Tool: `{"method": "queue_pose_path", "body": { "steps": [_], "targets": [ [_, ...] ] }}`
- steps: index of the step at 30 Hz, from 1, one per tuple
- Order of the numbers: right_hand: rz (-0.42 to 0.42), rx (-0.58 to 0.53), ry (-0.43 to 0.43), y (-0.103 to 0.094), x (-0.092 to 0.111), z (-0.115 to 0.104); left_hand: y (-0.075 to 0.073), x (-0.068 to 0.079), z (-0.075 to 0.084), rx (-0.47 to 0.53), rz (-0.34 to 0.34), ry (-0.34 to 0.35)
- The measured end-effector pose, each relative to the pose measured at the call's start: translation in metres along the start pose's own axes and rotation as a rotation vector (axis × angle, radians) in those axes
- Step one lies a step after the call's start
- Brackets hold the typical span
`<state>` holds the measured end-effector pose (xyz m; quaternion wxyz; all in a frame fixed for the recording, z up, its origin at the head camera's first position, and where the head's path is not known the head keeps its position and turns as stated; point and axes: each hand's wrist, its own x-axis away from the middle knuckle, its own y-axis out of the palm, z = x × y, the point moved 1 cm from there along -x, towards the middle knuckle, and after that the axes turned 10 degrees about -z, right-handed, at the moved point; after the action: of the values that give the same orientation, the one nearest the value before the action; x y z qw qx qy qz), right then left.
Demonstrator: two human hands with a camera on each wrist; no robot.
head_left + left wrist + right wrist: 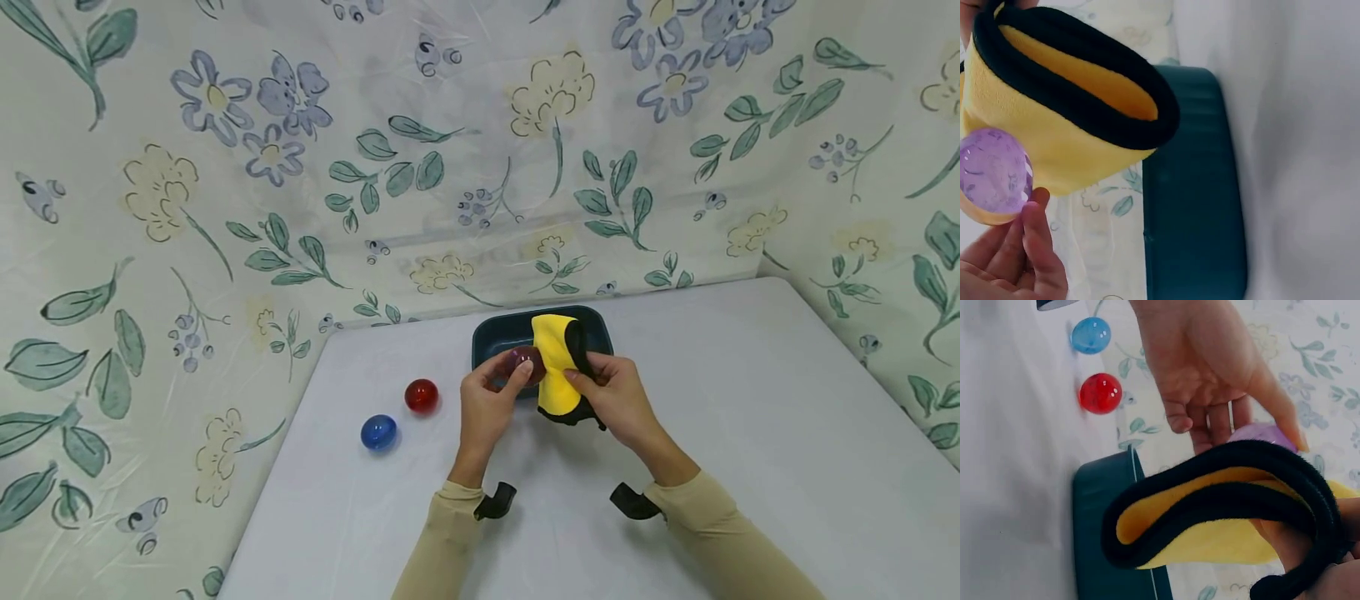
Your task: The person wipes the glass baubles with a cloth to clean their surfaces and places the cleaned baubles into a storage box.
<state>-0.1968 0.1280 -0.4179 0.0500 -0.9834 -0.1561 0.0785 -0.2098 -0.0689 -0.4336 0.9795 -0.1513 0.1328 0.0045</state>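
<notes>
My left hand (486,408) pinches a clear purple ball (527,367) between thumb and fingers. My right hand (626,398) grips a folded yellow cloth with black edging (555,354), its thumb on the yellow side. In the left wrist view the purple ball (996,172) sits right against the yellow face of the cloth (1079,156). The right wrist view shows the cloth's black edge (1210,462) covering part of the ball (1264,432). Both hands are over the front of a dark teal basin (495,333), and the cloth overlaps it in the head view.
To the left on the white table (720,400) lie a clear red ball (422,397) and, nearer, a clear blue ball (378,433). Flower-patterned sheeting (465,125) stands behind the table and at its sides. Black straps (497,502) stick out at both wrists.
</notes>
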Motion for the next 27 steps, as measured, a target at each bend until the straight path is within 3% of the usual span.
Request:
{"method": "queue_pose_path", "body": {
  "steps": [5,16,27],
  "targets": [
    [0.005,0.052,-0.022,0.0009,0.0009,0.0007,0.0000,-0.0007,-0.0023,0.055,-0.025,-0.066],
    [0.031,0.062,-0.053,-0.0064,0.0002,-0.0019,0.0035,0.0021,-0.0022,0.156,-0.205,-0.160],
    [0.032,0.068,-0.052,-0.0085,0.0000,0.0014,-0.0001,0.0036,-0.0007,0.035,-0.296,-0.148]
  ]
}}
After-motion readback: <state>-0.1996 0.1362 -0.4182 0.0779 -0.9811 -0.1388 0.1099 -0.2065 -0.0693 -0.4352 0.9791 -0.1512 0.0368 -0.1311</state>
